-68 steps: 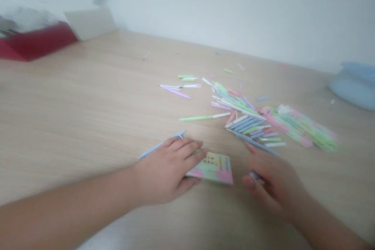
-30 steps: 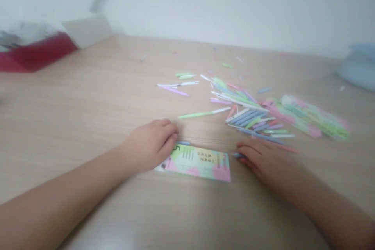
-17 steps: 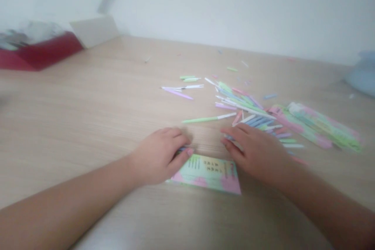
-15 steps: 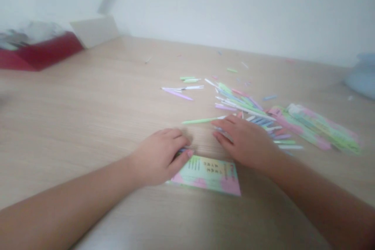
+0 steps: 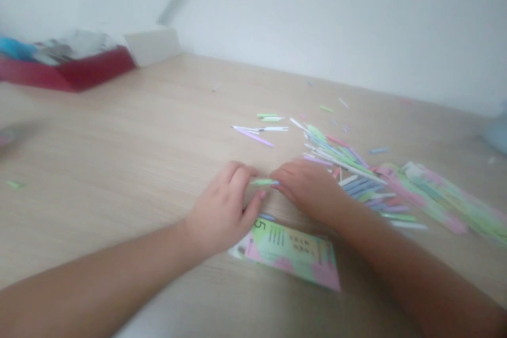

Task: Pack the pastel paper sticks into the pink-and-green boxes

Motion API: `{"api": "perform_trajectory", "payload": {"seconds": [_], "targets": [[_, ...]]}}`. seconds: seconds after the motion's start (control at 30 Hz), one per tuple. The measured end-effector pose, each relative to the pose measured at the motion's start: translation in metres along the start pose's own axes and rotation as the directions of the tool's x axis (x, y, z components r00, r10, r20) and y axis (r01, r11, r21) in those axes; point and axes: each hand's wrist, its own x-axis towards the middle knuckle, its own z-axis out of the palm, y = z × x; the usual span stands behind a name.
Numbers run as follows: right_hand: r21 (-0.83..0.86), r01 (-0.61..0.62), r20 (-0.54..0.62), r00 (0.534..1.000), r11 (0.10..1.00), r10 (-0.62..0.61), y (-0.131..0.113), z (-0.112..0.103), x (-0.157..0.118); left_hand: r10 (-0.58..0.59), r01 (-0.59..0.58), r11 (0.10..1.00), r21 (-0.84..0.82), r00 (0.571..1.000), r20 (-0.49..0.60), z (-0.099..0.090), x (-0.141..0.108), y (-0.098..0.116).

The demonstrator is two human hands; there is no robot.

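My left hand (image 5: pixel 222 206) has its fingers curled around the left end of a slim green pen-like stick (image 5: pixel 261 182). The fingertips of my right hand (image 5: pixel 307 187) pinch the stick's bluish right end, so it lies level between both hands. Below the left thumb a small blue stick (image 5: pixel 266 217) rests at the upper edge of a flat printed pastel packet (image 5: pixel 293 253), which shows a large 5 and lies flat on the table. Motion blur hides finer detail of the fingertips.
Right of my right hand lies a loose heap of pastel sticks (image 5: pixel 362 187), beside more printed packets (image 5: pixel 431 195). A few purple and white sticks (image 5: pixel 253 136) lie farther back. A red box (image 5: pixel 95 67) with stuff in it stands at the far left, before the wall.
My right hand has moved left from the heap, bringing the green stick to my left hand. The left hand has risen off the packet. The view has shifted slightly left.
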Motion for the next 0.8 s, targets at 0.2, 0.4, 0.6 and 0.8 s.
{"api": "perform_trajectory", "payload": {"seconds": [0.2, 0.4, 0.6, 0.8], "targets": [[-0.048, 0.072, -0.124, 0.989, 0.996, -0.077, -0.019, -0.011, -0.02, -0.056, 0.072, 0.985, -0.155, 0.993, 0.108, 0.004, 0.003, -0.009], [0.112, -0.132, -0.234, 0.96, 0.985, 0.155, -0.011, -0.017, -0.046, -0.1, 0.1, 0.965, -0.242, 0.995, 0.014, 0.005, 0.006, -0.012], [0.257, -0.204, -0.084, 0.969, 0.945, 0.232, 0.003, -0.012, -0.058, -0.142, 0.148, 0.964, -0.222, 0.989, 0.043, 0.003, 0.006, -0.013], [0.323, -0.208, -0.064, 0.969, 0.923, 0.24, 0.003, -0.009, -0.058, -0.151, 0.152, 0.966, -0.209, 0.988, 0.023, 0.005, 0.004, -0.014]]}}
